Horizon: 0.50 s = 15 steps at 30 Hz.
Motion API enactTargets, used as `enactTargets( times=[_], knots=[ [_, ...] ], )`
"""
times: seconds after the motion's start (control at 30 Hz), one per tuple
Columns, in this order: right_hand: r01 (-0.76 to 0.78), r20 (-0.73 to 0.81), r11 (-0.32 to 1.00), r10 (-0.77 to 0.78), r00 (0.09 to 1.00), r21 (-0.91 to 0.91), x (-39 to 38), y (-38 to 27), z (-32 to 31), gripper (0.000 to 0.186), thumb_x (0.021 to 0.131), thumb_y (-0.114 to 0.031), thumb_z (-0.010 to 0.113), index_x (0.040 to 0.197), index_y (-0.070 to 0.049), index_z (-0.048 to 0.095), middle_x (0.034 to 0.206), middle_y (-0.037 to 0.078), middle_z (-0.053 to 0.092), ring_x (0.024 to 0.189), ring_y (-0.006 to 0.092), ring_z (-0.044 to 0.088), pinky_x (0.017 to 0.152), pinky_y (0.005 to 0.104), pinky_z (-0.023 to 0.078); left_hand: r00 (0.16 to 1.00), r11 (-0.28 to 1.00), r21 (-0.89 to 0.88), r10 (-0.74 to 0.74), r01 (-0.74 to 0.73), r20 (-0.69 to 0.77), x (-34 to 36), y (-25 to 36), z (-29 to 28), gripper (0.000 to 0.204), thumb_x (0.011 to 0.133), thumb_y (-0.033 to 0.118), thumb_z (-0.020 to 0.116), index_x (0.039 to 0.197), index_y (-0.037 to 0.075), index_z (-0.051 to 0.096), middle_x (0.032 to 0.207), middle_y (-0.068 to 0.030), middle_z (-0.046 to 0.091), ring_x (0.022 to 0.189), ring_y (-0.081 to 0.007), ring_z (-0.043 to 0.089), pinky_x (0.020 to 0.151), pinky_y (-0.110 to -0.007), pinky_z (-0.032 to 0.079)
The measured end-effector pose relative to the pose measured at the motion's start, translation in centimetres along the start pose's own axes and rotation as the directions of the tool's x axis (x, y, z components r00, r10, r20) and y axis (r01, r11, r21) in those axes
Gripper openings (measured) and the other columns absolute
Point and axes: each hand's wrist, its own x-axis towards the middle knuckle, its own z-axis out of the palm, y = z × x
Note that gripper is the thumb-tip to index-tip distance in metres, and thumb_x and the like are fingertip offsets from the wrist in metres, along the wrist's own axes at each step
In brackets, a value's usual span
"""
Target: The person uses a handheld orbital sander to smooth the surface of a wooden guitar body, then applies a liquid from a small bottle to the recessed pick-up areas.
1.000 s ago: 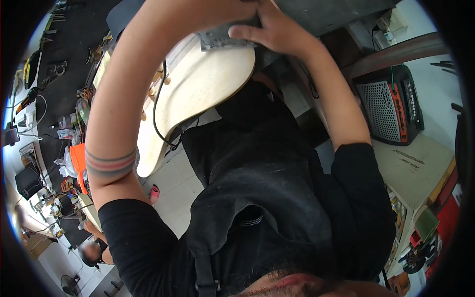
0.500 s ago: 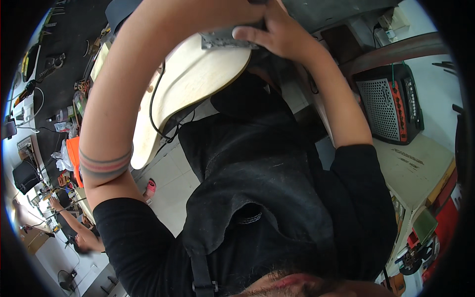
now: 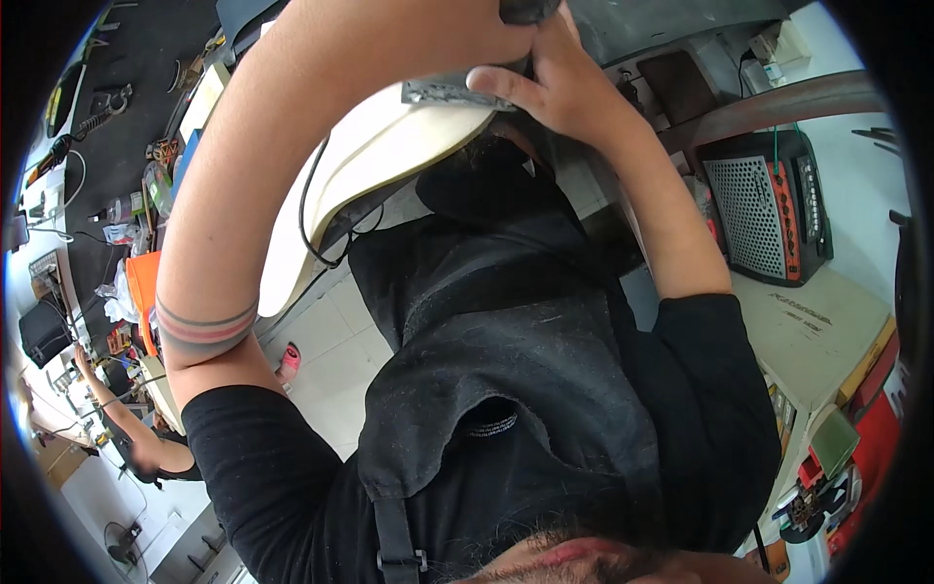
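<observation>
At the top edge a pale wooden body with curved edges, shaped like a guitar body, lies flat. My left hand reaches over it, and its fingers are hidden. Against it, my right hand closes around a black rounded part that looks like part of a tool, most of which is cut off by the frame. The right thumb points left, beside a grey block with a rough side that rests on the wood. A black cable hangs across the pale body and over its near edge.
A dark workbench with tools and an orange container lies on the left. Another person's arm shows lower left. On the right, a speaker-like box stands on a cabinet. A pink shoe is on the floor.
Both hands have shifted slightly right and down, bringing more of the black rounded part into view. The other person's arm has moved a little.
</observation>
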Motion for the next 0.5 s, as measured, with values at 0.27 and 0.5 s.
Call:
enactTargets(
  times=[0.27, 0.5],
  knots=[
    [0.037, -0.227, 0.994, -0.013, 0.974, 0.104, -5.4, -7.9, 4.6, 0.108, 0.1, -0.062, 0.084, 0.175, -0.001, 0.036, 0.182, 0.032, 0.032, 0.173, 0.0559, 0.024, 0.138, 0.0729, 0.015, 0.99, 0.999, -0.028, -0.02, 0.024, 0.138, -5.6, 4.3, -3.8, 0.08, 0.071, 0.025, 0.096, 0.149, 0.016, 0.077, 0.122, -0.0106, 0.075, 0.112, -0.0347, 0.074, 0.099, -0.048, 0.058],
    [0.021, -0.295, 0.992, 0.017, 0.955, 0.126, -3.3, -11.6, 4.6, 0.104, 0.096, -0.061, 0.085, 0.168, 0.001, 0.041, 0.161, 0.023, 0.052, 0.17, 0.0508, 0.037, 0.137, 0.0781, 0.014, 0.978, 0.988, -0.091, -0.107, 0.125, 0.179, -7.9, 2.8, -5.4, 0.091, 0.066, 0.019, 0.095, 0.155, 0.013, 0.076, 0.127, -0.0135, 0.075, 0.112, -0.039, 0.072, 0.1, -0.05, 0.059]
  ],
)
